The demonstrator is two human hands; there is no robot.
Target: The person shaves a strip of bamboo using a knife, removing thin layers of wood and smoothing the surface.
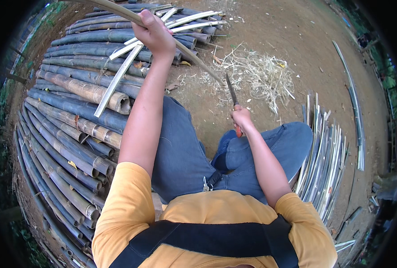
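My left hand (153,32) is raised far out and grips a long thin bamboo strip (190,54) that curves from the upper left down toward the ground ahead. My right hand (242,118) holds a knife by its red handle, over my right knee. The knife's dark blade (231,89) points up and away, and its tip meets the lower end of the strip. I sit in blue jeans with both knees apart over bare earth.
A big stack of whole bamboo poles (73,120) fills the left side, with a few split pale slats (118,78) lying on top. A bundle of cut strips (325,156) lies at my right. Pale shavings (261,76) litter the dirt ahead.
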